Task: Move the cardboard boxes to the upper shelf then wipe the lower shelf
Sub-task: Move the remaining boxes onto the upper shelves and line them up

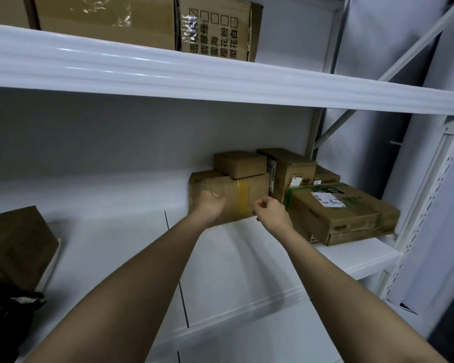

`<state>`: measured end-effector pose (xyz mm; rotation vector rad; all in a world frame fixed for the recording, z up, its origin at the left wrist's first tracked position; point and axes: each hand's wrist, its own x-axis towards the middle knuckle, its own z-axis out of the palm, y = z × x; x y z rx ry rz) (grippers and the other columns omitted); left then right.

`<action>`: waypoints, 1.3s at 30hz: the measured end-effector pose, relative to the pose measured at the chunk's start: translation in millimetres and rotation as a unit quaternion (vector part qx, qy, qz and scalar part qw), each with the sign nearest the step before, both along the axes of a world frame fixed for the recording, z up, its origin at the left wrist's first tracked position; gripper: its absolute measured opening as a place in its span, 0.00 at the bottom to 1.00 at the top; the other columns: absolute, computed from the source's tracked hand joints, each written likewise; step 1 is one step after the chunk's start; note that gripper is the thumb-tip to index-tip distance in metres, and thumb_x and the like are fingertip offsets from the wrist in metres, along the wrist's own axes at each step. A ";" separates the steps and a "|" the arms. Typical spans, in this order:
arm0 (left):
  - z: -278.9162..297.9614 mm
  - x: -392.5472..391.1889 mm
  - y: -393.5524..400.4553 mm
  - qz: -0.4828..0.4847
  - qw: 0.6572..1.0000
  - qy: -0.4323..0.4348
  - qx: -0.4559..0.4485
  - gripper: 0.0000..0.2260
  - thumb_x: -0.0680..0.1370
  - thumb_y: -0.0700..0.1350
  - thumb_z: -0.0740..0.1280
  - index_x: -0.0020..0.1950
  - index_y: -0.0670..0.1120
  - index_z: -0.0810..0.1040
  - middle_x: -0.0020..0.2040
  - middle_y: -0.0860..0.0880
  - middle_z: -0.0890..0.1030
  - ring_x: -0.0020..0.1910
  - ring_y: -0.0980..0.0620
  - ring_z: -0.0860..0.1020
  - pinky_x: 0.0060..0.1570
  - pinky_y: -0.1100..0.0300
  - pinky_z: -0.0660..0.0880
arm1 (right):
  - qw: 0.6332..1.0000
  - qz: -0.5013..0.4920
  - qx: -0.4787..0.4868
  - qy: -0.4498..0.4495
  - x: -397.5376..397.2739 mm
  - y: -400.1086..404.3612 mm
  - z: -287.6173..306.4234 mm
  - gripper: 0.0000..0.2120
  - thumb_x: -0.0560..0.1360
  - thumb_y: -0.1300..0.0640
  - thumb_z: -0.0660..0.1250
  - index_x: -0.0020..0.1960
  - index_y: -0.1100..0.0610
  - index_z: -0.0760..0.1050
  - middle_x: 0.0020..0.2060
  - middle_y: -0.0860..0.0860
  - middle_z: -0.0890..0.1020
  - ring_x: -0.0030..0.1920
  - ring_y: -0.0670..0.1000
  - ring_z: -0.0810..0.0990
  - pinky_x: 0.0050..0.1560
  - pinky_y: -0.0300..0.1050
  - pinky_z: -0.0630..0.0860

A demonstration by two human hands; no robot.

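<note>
On the white lower shelf (247, 260) a cluster of cardboard boxes stands at the back right. A box sealed with yellow tape (257, 189) carries a small box (240, 163) on top. A taller box (290, 171) is right of them, and a flat box with green straps (344, 213) lies in front of that. My left hand (211, 203) and my right hand (269, 209) are both stretched out in front of the taped box with fingers curled, holding nothing. Whether they touch it I cannot tell. The upper shelf (168, 74) holds two large boxes (105, 19) (220, 30).
Another cardboard box (16, 244) leans at the left end of the lower shelf, with a black object (5, 318) below it. A small box (326, 175) sits behind the strapped one. The white shelf upright (427, 205) bounds the right side.
</note>
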<state>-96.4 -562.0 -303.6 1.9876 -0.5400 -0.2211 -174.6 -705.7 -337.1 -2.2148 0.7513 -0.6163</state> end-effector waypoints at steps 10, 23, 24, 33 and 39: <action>13.1 50.5 -59.1 -0.009 0.993 0.111 -0.036 0.18 0.82 0.50 0.56 0.68 0.40 0.66 0.54 0.42 0.74 0.52 0.46 0.73 0.60 0.52 0.73 | 0.992 0.012 0.110 -0.064 81.3 -65.4 22.1 0.25 0.79 0.51 0.62 0.72 0.55 0.60 0.67 0.54 0.71 0.64 0.57 0.72 0.61 0.49 0.72; 35.9 105.7 -139.5 0.022 0.986 0.137 -0.093 0.07 0.81 0.48 0.57 0.57 0.48 0.69 0.46 0.44 0.75 0.49 0.43 0.76 0.50 0.53 0.75 | 0.868 -0.106 0.463 -0.142 172.3 -133.5 53.0 0.47 0.68 0.33 0.68 0.77 0.51 0.50 0.71 0.57 0.62 0.66 0.61 0.68 0.49 0.54 0.80; 35.2 109.2 -141.2 0.014 0.985 0.140 -0.101 0.05 0.81 0.49 0.57 0.54 0.50 0.68 0.43 0.48 0.73 0.50 0.43 0.76 0.48 0.54 0.75 | 0.860 -0.108 0.478 -0.146 176.2 -134.1 52.6 0.49 0.66 0.32 0.69 0.77 0.51 0.51 0.71 0.57 0.63 0.66 0.61 0.68 0.50 0.55 0.80; 30.4 123.0 -141.7 -0.023 0.979 0.164 -0.118 0.15 0.81 0.55 0.58 0.64 0.50 0.69 0.46 0.51 0.76 0.56 0.48 0.78 0.54 0.55 0.77 | 0.873 0.003 0.473 -0.120 190.3 -136.9 41.3 0.31 0.74 0.43 0.67 0.72 0.56 0.64 0.67 0.57 0.72 0.57 0.56 0.77 0.41 0.48 0.77; 37.0 129.7 -129.9 0.035 0.975 0.167 -0.145 0.20 0.82 0.52 0.55 0.71 0.44 0.64 0.66 0.44 0.73 0.61 0.45 0.76 0.55 0.53 0.76 | 0.854 -0.119 0.468 -0.192 182.6 -128.1 42.2 0.45 0.70 0.39 0.69 0.77 0.52 0.49 0.70 0.58 0.66 0.65 0.60 0.69 0.59 0.55 0.76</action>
